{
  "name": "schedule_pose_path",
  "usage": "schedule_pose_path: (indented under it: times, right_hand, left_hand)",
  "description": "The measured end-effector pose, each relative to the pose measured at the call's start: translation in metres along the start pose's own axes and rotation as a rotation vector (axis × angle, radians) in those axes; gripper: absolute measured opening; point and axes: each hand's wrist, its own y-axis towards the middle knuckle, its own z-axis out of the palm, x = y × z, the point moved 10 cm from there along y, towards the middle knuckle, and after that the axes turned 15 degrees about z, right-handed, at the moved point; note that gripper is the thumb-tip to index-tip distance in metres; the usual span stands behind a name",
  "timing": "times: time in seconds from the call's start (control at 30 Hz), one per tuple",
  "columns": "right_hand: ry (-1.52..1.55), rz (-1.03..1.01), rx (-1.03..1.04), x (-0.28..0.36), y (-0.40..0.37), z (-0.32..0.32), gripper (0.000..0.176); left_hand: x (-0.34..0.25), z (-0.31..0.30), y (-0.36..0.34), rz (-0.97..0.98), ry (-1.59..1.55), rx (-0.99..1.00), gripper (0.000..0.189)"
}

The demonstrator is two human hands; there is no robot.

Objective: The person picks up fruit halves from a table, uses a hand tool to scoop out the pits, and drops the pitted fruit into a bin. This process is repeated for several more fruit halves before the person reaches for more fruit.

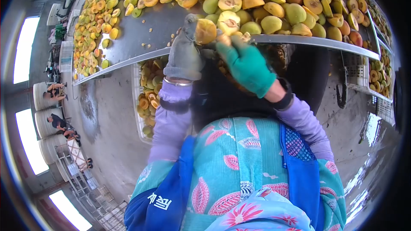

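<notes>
My left hand (184,55), in a grey glove, is closed around a yellow peach half (206,31) at the near edge of the metal table. Beside it is my right hand (250,66) in a green glove, its fingers curled close to that fruit. A small orange-brown bit shows at the right fingertips, too blurred to name. Just beyond both hands lies a cut peach (228,22) with pale flesh facing up, part of a large heap of whole and halved peaches (295,13).
More peach halves (96,30) cover the left part of the steel table (141,38), with loose crumbs between. Below its edge stands a crate of peach halves (148,98). At right are white crates (357,72). Several people (60,124) sit far left near large white tubs (45,122).
</notes>
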Motion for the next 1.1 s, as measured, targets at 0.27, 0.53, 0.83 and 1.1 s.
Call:
schedule_pose_path:
  times: [0.27, 0.53, 0.83, 1.1]
  right_hand:
    - [0.087, 0.031, 0.069, -0.005, -0.007, 0.017, 0.034]
    - [0.122, -0.026, 0.073, -0.001, -0.011, 0.021, 0.036]
    - [0.997, 0.548, 0.894, -0.011, -0.05, 0.077, 0.039]
    - [0.507, 0.388, 0.35, -0.012, -0.032, 0.034, 0.044]
  left_hand:
    - [-0.01, -0.01, 0.007, 0.331, 0.455, 0.095, 0.044]
    - [-0.008, -0.004, 0.002, 0.383, 0.337, 0.005, 0.047]
    - [-0.054, 0.033, -0.009, 0.703, 0.742, 0.336, 0.031]
    - [-0.032, 0.032, -0.002, 0.293, 0.214, 0.008, 0.029]
